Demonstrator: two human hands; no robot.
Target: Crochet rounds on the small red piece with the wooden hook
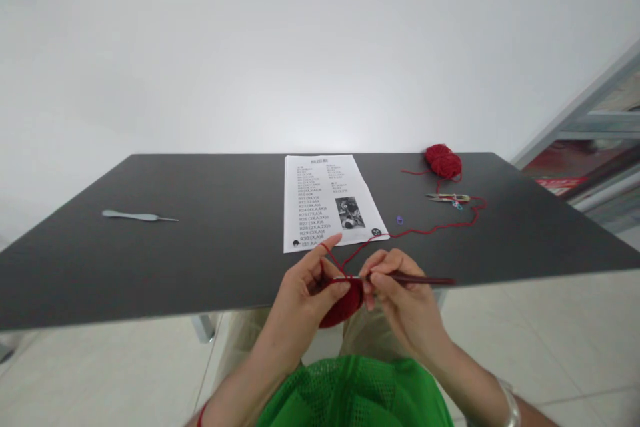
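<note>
My left hand (pixel 311 290) pinches a round piece of red crochet work (pixel 345 305) at the table's front edge, its index finger raised with yarn looped round it. In my right hand (pixel 400 287) is a crochet hook (pixel 425 279) with a dark red handle, its metal tip at the top edge of the red piece. Red yarn (pixel 425 231) runs from the work across the table to a red yarn ball (pixel 443 161) at the back right. Part of the crochet piece is hidden behind my left fingers.
Printed pattern sheets (pixel 320 203) lie just beyond my hands. Thread snips (pixel 449 198) rest at the right, beside a light blue stitch marker (pixel 457 205); a purple stitch marker (pixel 399 219) lies nearer. A grey-handled thin tool (pixel 131 215) is far left on the dark table (pixel 210 247).
</note>
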